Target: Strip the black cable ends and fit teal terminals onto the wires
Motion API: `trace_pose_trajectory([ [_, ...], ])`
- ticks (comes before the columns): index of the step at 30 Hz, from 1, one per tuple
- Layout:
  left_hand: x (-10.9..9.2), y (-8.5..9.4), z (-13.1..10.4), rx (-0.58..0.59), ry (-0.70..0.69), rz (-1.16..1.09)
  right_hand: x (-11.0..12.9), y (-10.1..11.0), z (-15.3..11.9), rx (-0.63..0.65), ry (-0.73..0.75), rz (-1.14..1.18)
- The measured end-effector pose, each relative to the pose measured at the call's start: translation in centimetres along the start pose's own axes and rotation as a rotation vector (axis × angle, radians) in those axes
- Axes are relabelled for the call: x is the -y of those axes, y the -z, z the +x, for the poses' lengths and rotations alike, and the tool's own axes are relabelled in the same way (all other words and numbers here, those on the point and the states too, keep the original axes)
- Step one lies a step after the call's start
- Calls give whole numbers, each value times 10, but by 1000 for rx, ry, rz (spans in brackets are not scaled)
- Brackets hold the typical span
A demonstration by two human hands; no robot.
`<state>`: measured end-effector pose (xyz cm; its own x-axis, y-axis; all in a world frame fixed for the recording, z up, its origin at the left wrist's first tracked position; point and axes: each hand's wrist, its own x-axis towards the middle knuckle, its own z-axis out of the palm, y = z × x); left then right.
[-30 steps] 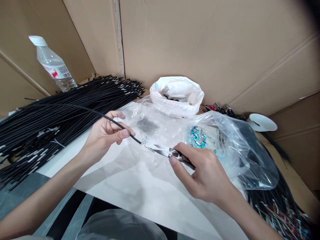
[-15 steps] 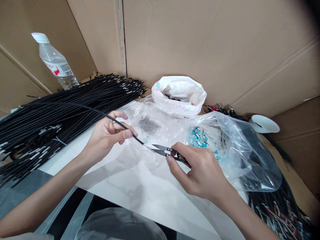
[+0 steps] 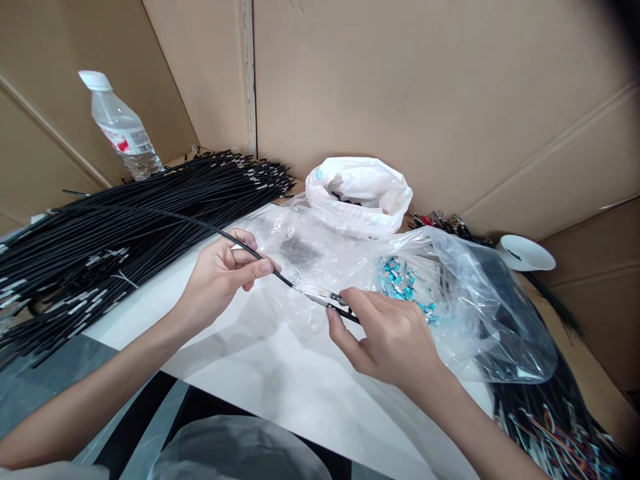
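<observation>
Between thumb and fingers, my left hand [image 3: 223,275] pinches a black cable [image 3: 200,224] near its end. The cable arcs back over the pile at the left, and thin pale wires show at its tip. My right hand [image 3: 387,337] grips small thread snips [image 3: 327,298], their blades pointing left. The blade tips are at the cable's bare end; whether they touch the wires is too small to tell. Under both hands lies clear plastic [image 3: 345,263] with a grey patch of small bits on it.
Many black cables [image 3: 165,200] are heaped at the left beside a water bottle [image 3: 125,130]. A white bag [image 3: 360,193] stands at the back. Turquoise pieces [image 3: 399,277] lie in clear plastic, with a white bowl [image 3: 527,253] and more cables [image 3: 560,413] at the right.
The snips in my right hand have moved left and slightly up to the cable's tip. My left hand and the cable have shifted slightly right. The whole view has shifted a little.
</observation>
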<state>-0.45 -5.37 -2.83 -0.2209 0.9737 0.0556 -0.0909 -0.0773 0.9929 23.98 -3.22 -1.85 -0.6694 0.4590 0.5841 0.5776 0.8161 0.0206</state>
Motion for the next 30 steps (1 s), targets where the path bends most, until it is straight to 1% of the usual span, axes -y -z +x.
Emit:
trace_pose_trajectory([
  [4, 0, -2, -1, -40, 15, -4, -1, -2, 0, -18, 24, -16],
  [13, -3, -1, 1, -61, 67, 31, -2, -9, 3, -53, 123, -46],
  [16, -3, -1, 1, -84, 83, 36, 0, -12, 3, -81, 129, -53],
  [18, -5, -1, 0, -109, 85, 45, 2, -15, 3, -103, 87, -18],
  [21, -8, -2, -1, -124, 96, 57, 7, -17, 2, -99, -35, 103],
  [23, -9, -2, -1, -123, 106, 55, 10, -16, 3, -51, -120, 194],
  [25, -9, -2, -2, -126, 112, 53, 12, -14, 4, 26, -200, 276],
  [27, -8, -2, -2, -131, 118, 57, 12, -12, 5, 90, -261, 321],
  [28, -8, -2, -2, -135, 122, 57, 13, -12, 6, 105, -275, 322],
  [30, -8, -3, -3, -141, 129, 51, 13, -12, 5, 94, -260, 283],
])
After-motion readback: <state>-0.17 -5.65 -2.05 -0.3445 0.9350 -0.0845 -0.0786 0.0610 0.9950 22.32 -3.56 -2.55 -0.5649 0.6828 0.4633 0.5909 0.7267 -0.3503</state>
